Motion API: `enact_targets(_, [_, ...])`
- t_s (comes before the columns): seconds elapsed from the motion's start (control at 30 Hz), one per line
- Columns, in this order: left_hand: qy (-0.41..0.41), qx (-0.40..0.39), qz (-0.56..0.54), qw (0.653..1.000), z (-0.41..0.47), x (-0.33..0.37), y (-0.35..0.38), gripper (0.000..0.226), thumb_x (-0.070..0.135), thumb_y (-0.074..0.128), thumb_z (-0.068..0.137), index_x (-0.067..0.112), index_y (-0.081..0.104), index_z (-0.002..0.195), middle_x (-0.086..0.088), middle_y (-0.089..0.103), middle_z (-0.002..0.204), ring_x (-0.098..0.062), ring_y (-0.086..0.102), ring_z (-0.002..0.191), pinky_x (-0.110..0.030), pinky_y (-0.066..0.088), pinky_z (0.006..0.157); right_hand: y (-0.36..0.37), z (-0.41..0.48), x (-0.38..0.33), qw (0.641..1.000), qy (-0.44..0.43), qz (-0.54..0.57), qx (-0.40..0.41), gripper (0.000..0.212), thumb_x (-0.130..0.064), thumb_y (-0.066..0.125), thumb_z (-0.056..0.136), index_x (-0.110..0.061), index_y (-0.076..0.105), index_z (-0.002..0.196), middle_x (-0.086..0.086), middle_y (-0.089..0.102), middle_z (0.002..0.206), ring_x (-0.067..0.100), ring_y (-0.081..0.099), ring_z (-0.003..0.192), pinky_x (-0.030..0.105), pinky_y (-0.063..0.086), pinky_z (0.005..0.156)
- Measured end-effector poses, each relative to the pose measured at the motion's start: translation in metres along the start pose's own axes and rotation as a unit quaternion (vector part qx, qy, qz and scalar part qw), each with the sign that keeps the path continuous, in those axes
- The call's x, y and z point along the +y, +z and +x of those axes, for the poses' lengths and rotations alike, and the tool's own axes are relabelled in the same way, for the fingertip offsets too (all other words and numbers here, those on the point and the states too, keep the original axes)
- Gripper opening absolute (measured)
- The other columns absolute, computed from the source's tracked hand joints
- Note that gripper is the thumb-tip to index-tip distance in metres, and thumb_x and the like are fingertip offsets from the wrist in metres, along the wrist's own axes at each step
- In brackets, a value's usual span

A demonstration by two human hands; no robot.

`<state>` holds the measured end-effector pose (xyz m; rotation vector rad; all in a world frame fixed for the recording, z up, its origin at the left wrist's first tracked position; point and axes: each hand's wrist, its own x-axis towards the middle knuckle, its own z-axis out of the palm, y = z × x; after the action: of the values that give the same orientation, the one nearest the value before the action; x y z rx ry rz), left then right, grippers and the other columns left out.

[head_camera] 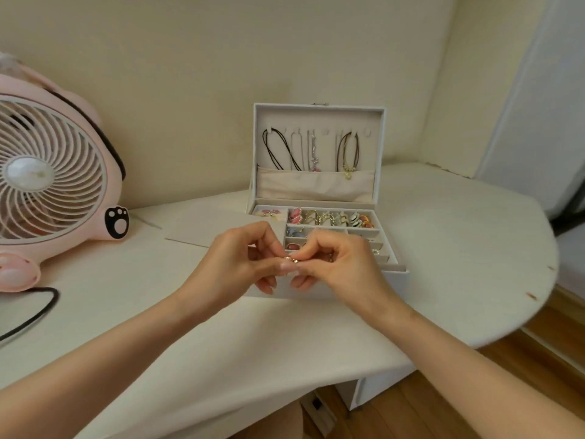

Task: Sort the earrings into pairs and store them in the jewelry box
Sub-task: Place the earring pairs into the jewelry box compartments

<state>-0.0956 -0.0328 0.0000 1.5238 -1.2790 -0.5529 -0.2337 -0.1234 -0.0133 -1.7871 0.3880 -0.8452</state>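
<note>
While held before jewelry box point(318, 120), left hand point(234, 264), right hand point(342, 264) pinch one earring point(289, 259).

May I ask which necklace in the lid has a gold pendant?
The rightmost black-cord necklace, pendant over the pocket; the left cord and middle silver chain show no gold.

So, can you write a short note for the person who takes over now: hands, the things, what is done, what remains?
Left hand and right hand: both pinch a small gold earring between them, above the front of the open jewelry box.
Done: the box already holds pieces, such as the pink earrings at back left.
Left: store the held earring; its partner I cannot see.
</note>
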Motion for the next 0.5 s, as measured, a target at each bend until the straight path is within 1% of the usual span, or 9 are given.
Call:
enact_targets(0.07, [0.004,0.001,-0.016,1.000,0.011,0.007,0.008,0.017,0.002,0.072,0.073,0.003,0.056,0.070,-0.013,0.057,0.060,-0.014,0.060,0.049,-0.021,0.051,0.048,-0.013,0.002,-0.005,0.999,-0.006,-0.022,0.024,0.016,0.005,0.076,0.069,0.002,0.061,0.066,0.003,0.066,0.061,0.022,0.066,0.056,0.032,0.059,0.058])
enact_targets(0.13, [0.004,-0.003,-0.037,0.999,0.022,0.012,0.018,0.018,-0.002,0.071,0.074,0.005,0.055,0.067,-0.012,0.058,0.061,-0.011,0.062,0.050,-0.020,0.053,0.050,-0.029,0.006,-0.008,0.998,0.004,-0.042,0.050,0.018,0.008,0.074,0.069,-0.002,0.061,0.063,0.009,0.068,0.065,0.020,0.066,0.058,0.030,0.058,0.056])
enact_targets(0.2, [0.008,-0.012,-0.047,0.999,0.034,0.014,0.028,0.017,-0.003,0.069,0.075,0.003,0.056,0.067,-0.008,0.061,0.059,-0.012,0.064,0.052,-0.020,0.054,0.052,-0.047,0.011,-0.011,0.994,0.003,-0.077,0.075,0.020,0.012,0.073,0.069,-0.004,0.062,0.063,0.015,0.069,0.069,0.021,0.067,0.058,0.027,0.056,0.055])
enact_targets(0.23, [0.012,-0.017,-0.045,0.999,0.040,0.014,0.033,0.015,-0.003,0.069,0.076,0.003,0.057,0.069,-0.008,0.062,0.061,-0.013,0.065,0.053,-0.021,0.055,0.053,-0.056,0.013,-0.012,0.991,0.001,-0.098,0.088,0.020,0.012,0.072,0.069,-0.004,0.063,0.063,0.013,0.069,0.068,0.021,0.067,0.057,0.026,0.056,0.055])
enact_targets(0.3, [0.017,-0.030,-0.031,0.999,0.052,0.016,0.043,0.010,-0.002,0.068,0.078,0.002,0.061,0.072,-0.013,0.065,0.068,-0.016,0.067,0.058,-0.024,0.057,0.057,-0.074,0.017,-0.012,0.984,0.012,-0.137,0.110,0.022,0.013,0.072,0.070,-0.006,0.064,0.061,0.004,0.067,0.060,0.018,0.066,0.054,0.024,0.055,0.054])
enact_targets(0.37, [0.030,-0.054,0.021,0.998,0.063,0.019,0.052,0.004,0.003,0.068,0.080,0.003,0.065,0.077,-0.013,0.069,0.074,-0.018,0.069,0.066,-0.027,0.058,0.065,-0.090,0.019,-0.012,0.977,0.030,-0.176,0.114,0.025,0.011,0.072,0.070,-0.010,0.065,0.059,-0.001,0.065,0.054,0.015,0.064,0.051,0.021,0.054,0.053])
enact_targets(0.4, [0.045,-0.068,0.070,0.994,0.068,0.021,0.057,0.003,0.007,0.069,0.080,0.006,0.066,0.079,-0.009,0.071,0.074,-0.014,0.068,0.067,-0.025,0.056,0.069,-0.097,0.020,-0.011,0.973,0.039,-0.196,0.112,0.027,0.010,0.073,0.070,-0.013,0.066,0.058,-0.001,0.065,0.054,0.014,0.064,0.051,0.021,0.054,0.053])
enact_targets(0.47, [0.078,-0.090,0.169,0.978,0.075,0.024,0.065,0.003,0.014,0.070,0.080,0.012,0.068,0.079,0.004,0.069,0.069,0.000,0.060,0.061,-0.015,0.047,0.063,-0.106,0.021,-0.010,0.966,0.054,-0.227,0.107,0.027,0.008,0.074,0.070,-0.015,0.067,0.059,0.004,0.066,0.058,0.012,0.062,0.050,0.022,0.054,0.054])
enact_targets(0.5, [0.086,-0.103,0.203,0.970,0.078,0.025,0.068,0.002,0.016,0.070,0.080,0.015,0.069,0.079,0.008,0.067,0.067,0.001,0.057,0.059,-0.015,0.044,0.061,-0.109,0.020,-0.009,0.963,0.059,-0.241,0.103,0.025,0.008,0.074,0.070,-0.014,0.067,0.060,0.005,0.067,0.059,0.011,0.061,0.050,0.020,0.053,0.054])
